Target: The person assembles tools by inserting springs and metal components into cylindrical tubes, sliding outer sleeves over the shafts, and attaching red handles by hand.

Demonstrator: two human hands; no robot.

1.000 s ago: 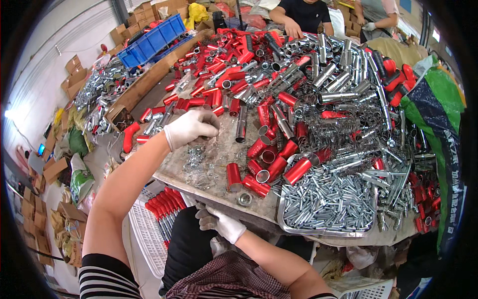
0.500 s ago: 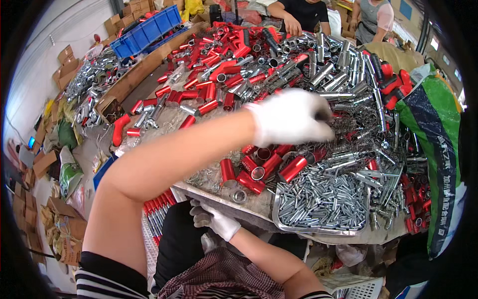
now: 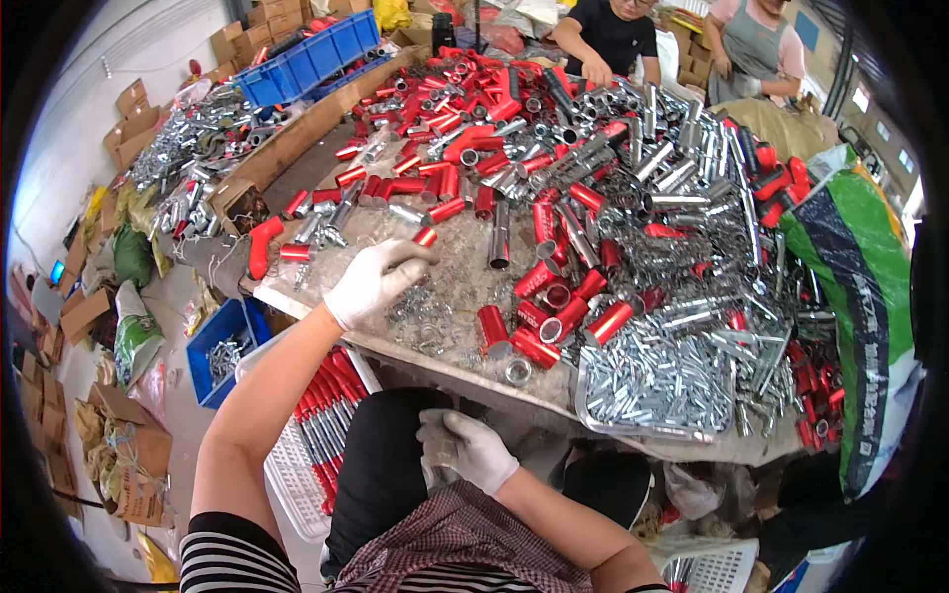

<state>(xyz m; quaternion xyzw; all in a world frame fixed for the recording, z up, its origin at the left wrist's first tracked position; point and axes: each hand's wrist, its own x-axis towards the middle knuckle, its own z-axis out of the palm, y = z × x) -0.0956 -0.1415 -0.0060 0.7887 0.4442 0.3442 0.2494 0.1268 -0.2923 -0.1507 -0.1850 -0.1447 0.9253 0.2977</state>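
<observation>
My left hand (image 3: pixel 378 284), in a white glove, is over the near left part of the table, its fingers bent and apart with nothing visible in them. Small clear rings (image 3: pixel 425 318) lie scattered beside it, and a short red tube (image 3: pixel 425 236) is just past its fingertips. My right hand (image 3: pixel 473 452), also gloved, is low over my lap in front of the table edge. Its fingers are curled closed around something pale that I cannot make out. Red cylinders (image 3: pixel 537 348) and a clear ring (image 3: pixel 517 372) lie near the table's front edge.
A metal tray (image 3: pixel 657 432) of small silver pins stands at the front right. Chrome and red tubes (image 3: pixel 652 163) are heaped behind it. A white basket (image 3: pixel 287 460) of red-handled tools and a blue bin (image 3: pixel 210 374) are below left. Two people are across the table.
My left hand has swung back left from the middle of the parts heap to the near left of the table. My right hand has shifted slightly right over my lap. The view has shifted a little.
</observation>
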